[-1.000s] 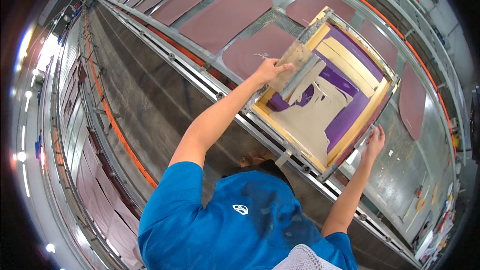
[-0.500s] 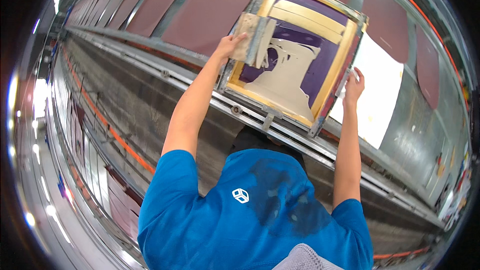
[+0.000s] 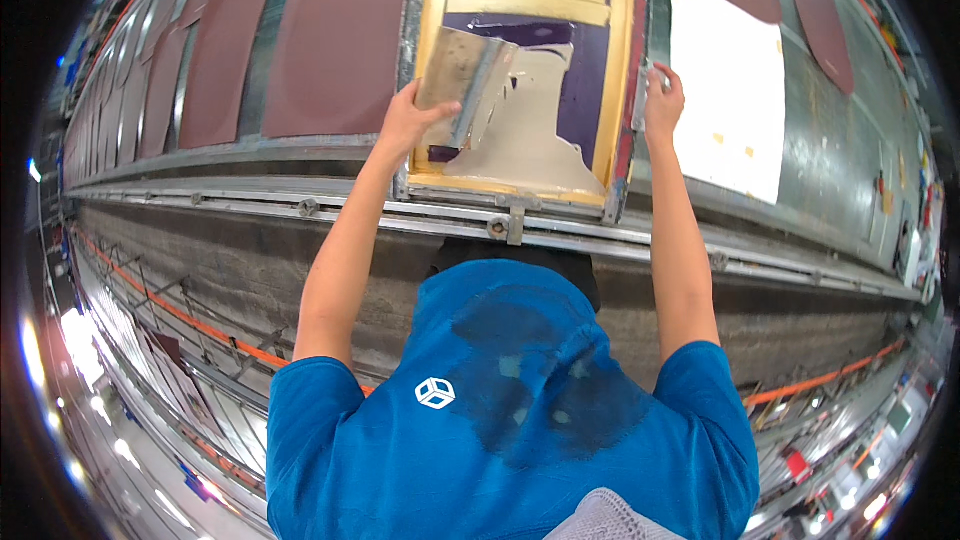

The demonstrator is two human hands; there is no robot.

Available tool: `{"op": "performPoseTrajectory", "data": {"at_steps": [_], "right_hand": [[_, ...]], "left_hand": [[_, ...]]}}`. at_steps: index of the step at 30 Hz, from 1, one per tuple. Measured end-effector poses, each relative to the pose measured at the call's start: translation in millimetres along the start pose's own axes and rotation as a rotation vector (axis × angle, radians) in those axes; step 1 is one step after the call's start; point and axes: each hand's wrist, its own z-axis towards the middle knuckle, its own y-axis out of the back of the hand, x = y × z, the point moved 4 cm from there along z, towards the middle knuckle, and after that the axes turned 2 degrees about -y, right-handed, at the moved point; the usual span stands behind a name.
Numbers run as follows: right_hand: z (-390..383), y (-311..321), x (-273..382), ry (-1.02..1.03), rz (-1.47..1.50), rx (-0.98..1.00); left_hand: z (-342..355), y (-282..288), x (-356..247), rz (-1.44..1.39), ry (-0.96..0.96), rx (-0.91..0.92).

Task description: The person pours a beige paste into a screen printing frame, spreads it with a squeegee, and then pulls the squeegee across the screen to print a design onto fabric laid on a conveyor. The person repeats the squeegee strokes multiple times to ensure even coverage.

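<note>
A screen printing frame (image 3: 622, 80) with yellow tape borders, a purple mesh and a pool of beige ink (image 3: 520, 140) lies on the long table. My left hand (image 3: 415, 115) grips a wide squeegee (image 3: 452, 70) with a wooden back and grey blade, tilted over the left part of the screen, its blade edge in the beige ink. My right hand (image 3: 663, 100) is closed on a metal handle (image 3: 640, 110) at the frame's right side. A white sheet (image 3: 730, 90) lies just right of the frame.
Brown cut panels (image 3: 330, 50) are laid in a row along the table to the left, with more at the upper right. A metal rail (image 3: 380, 210) runs along the table's near edge. An orange strip (image 3: 820, 373) runs behind and below me.
The view has swung round, so the table now runs level and the frame sits higher in view. The squeegee has moved from the screen's left border onto the mesh and ink.
</note>
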Motion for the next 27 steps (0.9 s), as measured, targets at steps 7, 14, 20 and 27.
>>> {"op": "performPoseTrajectory", "data": {"at_steps": [7,14,20,27], "right_hand": [[17,-20,-10,-0.050,-0.171,0.039],[19,-33,-18,-0.032,-0.065,0.049],[15,-51,-8,-0.062,-0.076,0.070],[2,-62,-1,0.026,-0.150,0.030]], "left_hand": [[5,-88,-37,0.882,-0.443,0.457],[3,-63,-16,0.535,-0.280,0.258],[-37,-12,33,-0.409,0.089,-0.108],[-82,-1,70,-0.496,0.137,-0.361]]}}
